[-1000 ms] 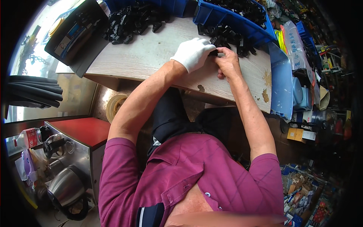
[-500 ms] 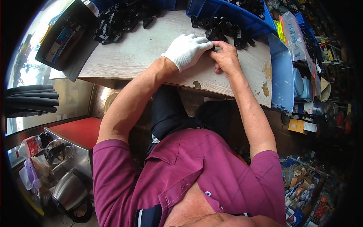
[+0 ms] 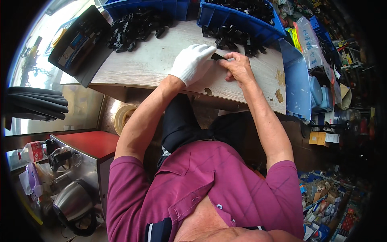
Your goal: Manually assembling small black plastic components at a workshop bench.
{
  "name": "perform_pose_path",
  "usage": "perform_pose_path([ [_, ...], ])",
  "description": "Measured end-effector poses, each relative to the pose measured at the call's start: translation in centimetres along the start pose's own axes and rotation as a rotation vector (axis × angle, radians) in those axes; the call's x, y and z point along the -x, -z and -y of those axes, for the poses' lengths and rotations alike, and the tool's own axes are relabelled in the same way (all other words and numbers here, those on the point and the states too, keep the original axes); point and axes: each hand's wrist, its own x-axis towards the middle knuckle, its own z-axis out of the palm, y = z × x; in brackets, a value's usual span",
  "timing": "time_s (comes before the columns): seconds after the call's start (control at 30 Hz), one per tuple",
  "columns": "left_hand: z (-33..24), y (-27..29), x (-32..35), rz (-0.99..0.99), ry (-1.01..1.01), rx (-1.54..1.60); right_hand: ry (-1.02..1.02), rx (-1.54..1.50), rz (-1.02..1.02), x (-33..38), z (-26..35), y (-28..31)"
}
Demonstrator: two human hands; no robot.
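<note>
Between my hands is a small black plastic part [image 3: 219, 57], held above the pale wooden table [image 3: 153, 56]. My left hand [image 3: 192, 62], in a white knitted glove, has its fingertips closed at the part's left end. My bare right hand [image 3: 238, 66] pinches the right end between thumb and fingers. Just beyond my right hand lies a pile of similar black parts [image 3: 229, 36]. Another heap of black parts [image 3: 135, 30] sits farther left on the table. The finer shape of the held piece is too small to make out.
Blue bins [image 3: 242, 20] stand along the table's far edge, the right one filled with black parts. A dark open case [image 3: 78, 46] stands at the left end. A light blue panel [image 3: 295, 76] borders the right side. A steel kettle [image 3: 74, 201] sits at lower left.
Both hands have come slightly nearer and left, away from the right pile. The black part now shows between them, where before it was mostly hidden by the fingers. The whole view has shifted slightly.
</note>
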Motion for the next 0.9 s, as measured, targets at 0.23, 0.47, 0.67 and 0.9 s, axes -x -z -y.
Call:
perform_pose_path([
  [0.23, 7.0, 2.3, 0.4, -0.326, 0.421, -0.387, -0.051, -0.307, -0.160, 1.8, -2.1, 6.6],
  [0.47, 10.5, 3.1, -0.7, -0.007, 0.517, -0.697, -0.096, -0.434, -0.685, 0.5, -3.7, 14.9],
  [0.67, 10.7, 2.5, -0.3, -0.058, 0.437, -0.521, -0.096, -0.388, -0.486, 0.3, -2.5, 11.0],
  [0.9, 11.4, 4.0, -1.6, 0.066, 0.668, -0.250, -0.049, -0.270, -0.230, -0.8, 0.5, 3.5],
])
